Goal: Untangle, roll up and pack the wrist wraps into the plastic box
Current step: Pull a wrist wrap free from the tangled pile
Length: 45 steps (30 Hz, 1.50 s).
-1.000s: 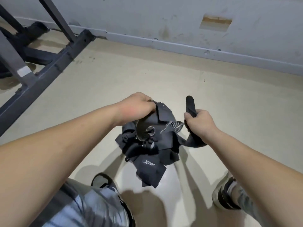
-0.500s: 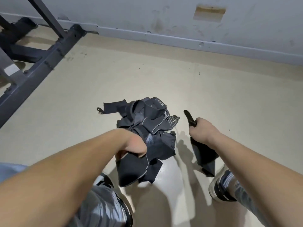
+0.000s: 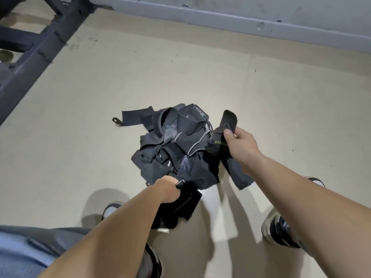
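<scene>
Untangling barely begun: right grip (image 3: 240,142) closed on one strap (image 3: 228,119), left grip (image 3: 167,190) clutching the tangled wrist wraps (image 3: 174,145) (none rolled, box unseen).

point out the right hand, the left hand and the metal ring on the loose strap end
right hand (image 3: 242,144), head view, back of hand
left hand (image 3: 167,190), head view, knuckles
metal ring (image 3: 117,121), head view, loop at strap tip

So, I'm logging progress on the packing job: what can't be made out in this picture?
- Plastic box: not in the head view at all.
- Number of wraps: the tangled pile overlaps itself.
- Left hand grip: fingers hidden under fabric.
- Strap in the right hand: its green lettering is partly covered.
</scene>
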Tool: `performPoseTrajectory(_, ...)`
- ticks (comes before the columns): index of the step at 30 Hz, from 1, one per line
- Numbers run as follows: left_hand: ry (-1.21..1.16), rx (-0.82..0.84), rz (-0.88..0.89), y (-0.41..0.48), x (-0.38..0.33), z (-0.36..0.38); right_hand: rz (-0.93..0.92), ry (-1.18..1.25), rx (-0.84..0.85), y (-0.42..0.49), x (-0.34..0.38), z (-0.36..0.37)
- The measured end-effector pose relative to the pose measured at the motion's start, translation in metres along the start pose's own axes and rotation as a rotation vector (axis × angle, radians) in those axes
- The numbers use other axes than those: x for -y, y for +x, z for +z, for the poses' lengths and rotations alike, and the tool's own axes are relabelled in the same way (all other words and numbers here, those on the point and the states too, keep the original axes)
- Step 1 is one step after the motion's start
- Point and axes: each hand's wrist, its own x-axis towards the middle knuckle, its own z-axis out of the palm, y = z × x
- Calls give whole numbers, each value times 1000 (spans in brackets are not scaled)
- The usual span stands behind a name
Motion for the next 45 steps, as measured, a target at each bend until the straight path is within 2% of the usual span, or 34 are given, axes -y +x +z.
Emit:
performPoseTrajectory(3,-91,-64,13,-3,-3,5,24,52,-32,-5,-4,4)
performPoseTrajectory(5,-274,-57,-29,-13,-9,9,-5,46,-87,-6,-4,4)
performPoseTrajectory(7,-476,96,-156,-28,-13,13,-18,36,-125,-4,-5,2)
performPoseTrajectory(9,-630,424,-279,-40,-13,20,-14,17,-141,-3,-4,-1)
performPoseTrajectory(10,-618,521,-287,-44,-14,22,-8,10,-138,-3,-5,-3)
performPoseTrajectory(11,-566,521,-266,-43,-15,23,-3,16,-139,-3,-5,-4)
performPoseTrajectory(14,-235,245,-149,-32,-23,20,28,69,-136,1,-9,-5)
performPoseTrajectory(16,-129,61,-92,-18,-24,17,53,95,-129,4,-8,-6)
performPoseTrajectory(19,-162,-177,-39,-7,-25,4,68,120,-115,9,-6,-6)
performPoseTrajectory(21,-228,-289,7,6,-33,-10,90,144,-112,15,-5,-5)
performPoseTrajectory(24,-176,-428,109,29,-51,-33,120,171,-104,22,-6,-2)
performPoseTrajectory(26,-56,-403,169,42,-64,-44,111,169,-96,25,-9,-1)
performPoseTrajectory(29,106,-173,154,65,-69,-51,124,173,-95,30,-13,-3)
performPoseTrajectory(31,152,-103,115,78,-63,-51,161,180,-94,33,-14,-6)
performPoseTrajectory(33,192,-174,148,84,-60,-51,195,183,-94,33,-17,-8)
performPoseTrajectory(36,261,-450,203,82,-64,-63,221,192,-101,31,-17,-10)
performPoseTrajectory(38,129,-529,223,74,-65,-73,227,193,-105,28,-15,-9)
performPoseTrajectory(40,-79,-519,220,67,-64,-80,226,195,-102,26,-11,-7)
performPoseTrajectory(42,-157,-481,231,55,-63,-81,237,221,-91,25,-7,-5)
performPoseTrajectory(45,107,-280,245,40,-66,-73,248,232,-89,23,-8,-3)
